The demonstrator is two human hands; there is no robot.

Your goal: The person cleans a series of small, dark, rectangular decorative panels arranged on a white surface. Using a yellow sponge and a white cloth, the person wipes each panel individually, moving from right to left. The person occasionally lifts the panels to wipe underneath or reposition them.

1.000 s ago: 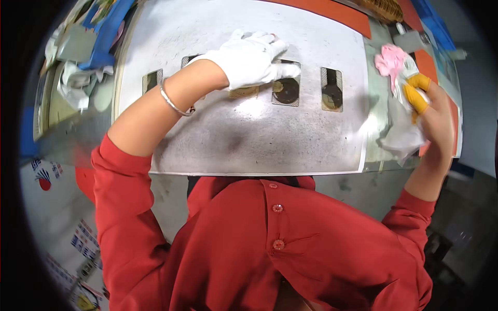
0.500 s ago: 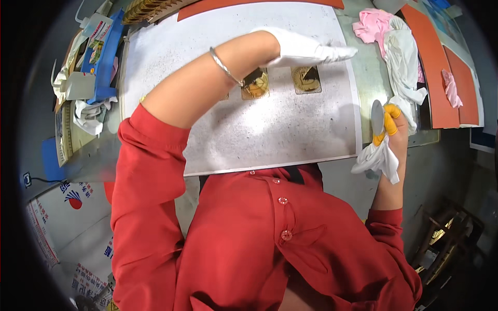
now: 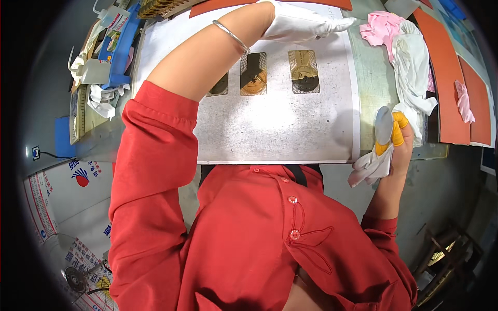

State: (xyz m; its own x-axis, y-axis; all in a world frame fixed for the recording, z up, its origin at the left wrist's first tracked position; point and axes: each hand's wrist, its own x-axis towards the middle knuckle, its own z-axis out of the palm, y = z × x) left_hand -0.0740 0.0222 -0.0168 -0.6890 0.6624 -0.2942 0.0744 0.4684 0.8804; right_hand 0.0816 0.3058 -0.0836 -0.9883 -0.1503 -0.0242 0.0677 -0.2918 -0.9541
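My left hand (image 3: 306, 23), in a white glove, reaches over the far part of a white sheet (image 3: 280, 145), fingers stretched out flat to the right and holding nothing. Nearer me lie gold-and-dark patterned metal cards: a middle card (image 3: 253, 75), a right card (image 3: 304, 72) and a left card (image 3: 219, 85) partly hidden by my forearm. Off the sheet's right edge, my right hand (image 3: 402, 137) wears yellow finger covers. It grips a smooth grey oval disc (image 3: 384, 125), whose exact kind I cannot tell, and a crumpled white cloth (image 3: 372, 165) that hangs below it.
White cloth (image 3: 410, 67) and pink cloth (image 3: 383, 28) lie beyond my right hand, beside orange boards (image 3: 446, 78). At the left stand a blue tray (image 3: 122, 57) and a white bottle (image 3: 113, 18). A slatted brown stack (image 3: 161, 6) sits at the far edge.
My left hand has moved farther away, uncovering more of the cards. My right hand has shifted slightly right, still gripping the disc and cloth. The whole view has tilted a little.
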